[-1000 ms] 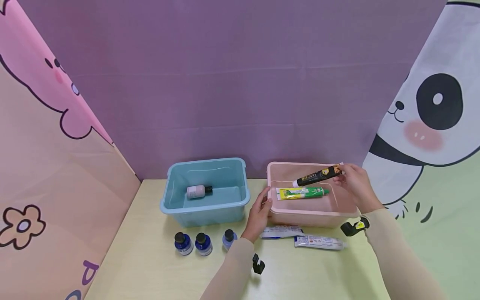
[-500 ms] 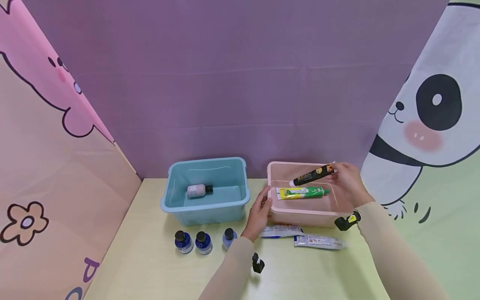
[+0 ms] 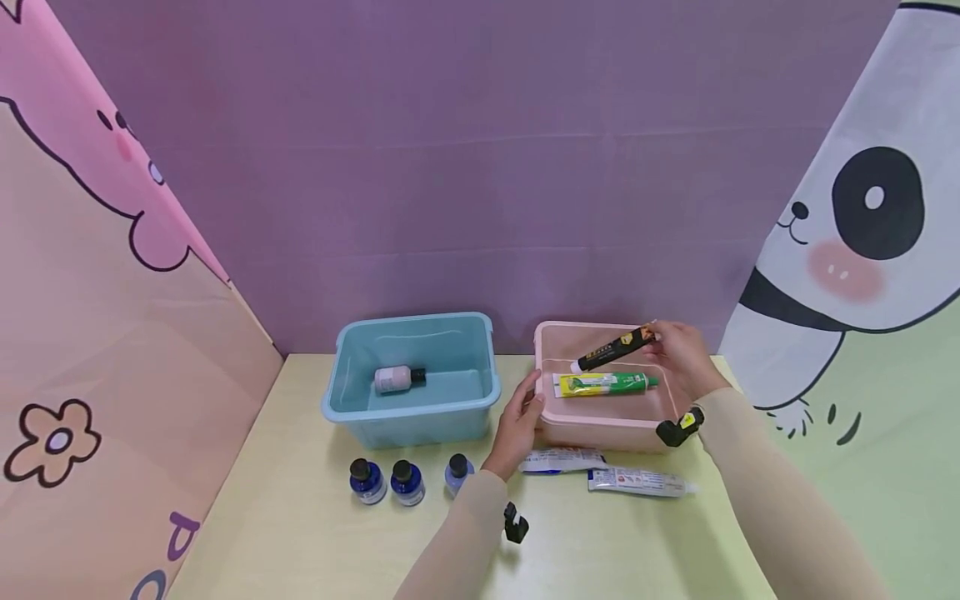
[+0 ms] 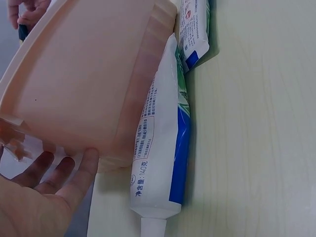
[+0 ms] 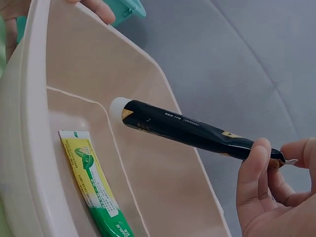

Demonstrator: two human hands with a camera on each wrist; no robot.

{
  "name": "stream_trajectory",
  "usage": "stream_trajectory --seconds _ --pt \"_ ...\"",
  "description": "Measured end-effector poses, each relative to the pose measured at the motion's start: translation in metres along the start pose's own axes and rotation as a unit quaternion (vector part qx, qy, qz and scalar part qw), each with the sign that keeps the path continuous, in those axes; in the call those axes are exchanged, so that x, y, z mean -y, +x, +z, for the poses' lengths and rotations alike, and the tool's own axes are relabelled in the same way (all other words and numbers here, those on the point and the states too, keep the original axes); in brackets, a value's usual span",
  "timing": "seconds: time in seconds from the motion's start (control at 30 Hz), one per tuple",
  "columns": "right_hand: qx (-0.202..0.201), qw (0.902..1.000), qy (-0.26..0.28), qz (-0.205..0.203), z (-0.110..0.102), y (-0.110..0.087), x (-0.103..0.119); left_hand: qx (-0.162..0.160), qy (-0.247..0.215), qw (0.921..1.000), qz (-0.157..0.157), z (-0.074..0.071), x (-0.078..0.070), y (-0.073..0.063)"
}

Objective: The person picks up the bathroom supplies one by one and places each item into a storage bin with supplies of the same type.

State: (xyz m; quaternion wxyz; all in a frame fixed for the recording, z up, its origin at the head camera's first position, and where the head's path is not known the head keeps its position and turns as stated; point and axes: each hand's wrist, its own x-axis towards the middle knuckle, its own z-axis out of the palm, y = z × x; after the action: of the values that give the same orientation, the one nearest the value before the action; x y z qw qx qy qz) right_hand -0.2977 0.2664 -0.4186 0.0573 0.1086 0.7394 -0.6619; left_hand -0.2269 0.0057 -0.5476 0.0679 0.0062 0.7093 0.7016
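Observation:
My right hand (image 3: 678, 354) pinches the crimped end of a black toothpaste tube (image 3: 613, 350) between thumb and fingers. The tube slants over the pink bin (image 3: 615, 427), its white cap (image 5: 118, 108) pointing down and to the left. Inside the bin lies a green and yellow toothpaste tube (image 3: 606, 384). My left hand (image 3: 516, 427) rests at the bin's left end; in the left wrist view its extended fingers (image 4: 81, 173) touch the outer wall below the rim. A white and blue toothpaste tube (image 4: 160, 133) lies on the table close beside that bin.
A light blue bin (image 3: 420, 421) stands to the left, holding a pale pink bottle (image 3: 393, 379). Before it stand blue bottles with black caps (image 3: 367, 482), one partly behind my left sleeve (image 3: 457, 533). Another white toothpaste tube (image 3: 637, 482) lies in front of the pink bin.
My right hand has moved left with the black toothpaste tube, farther over the pink bin. The left hand stays at the bin's left end.

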Motion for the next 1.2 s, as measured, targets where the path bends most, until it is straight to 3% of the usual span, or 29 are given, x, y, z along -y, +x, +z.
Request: stream_trajectory --seconds 0.33,0.8,1.2 --pt "-0.007 0.9985 0.044 0.033 0.004 0.016 -0.012 0.004 0.001 1.0000 0.002 0.004 0.000 0.000" --pt "-0.039 0.9973 -0.018 0.058 0.020 0.021 -0.023 0.002 -0.005 1.0000 -0.003 -0.001 -0.002 0.000" --pt "-0.070 0.9956 0.005 0.062 0.035 0.027 -0.030 0.003 -0.003 1.0000 0.002 -0.001 -0.002 0.001"
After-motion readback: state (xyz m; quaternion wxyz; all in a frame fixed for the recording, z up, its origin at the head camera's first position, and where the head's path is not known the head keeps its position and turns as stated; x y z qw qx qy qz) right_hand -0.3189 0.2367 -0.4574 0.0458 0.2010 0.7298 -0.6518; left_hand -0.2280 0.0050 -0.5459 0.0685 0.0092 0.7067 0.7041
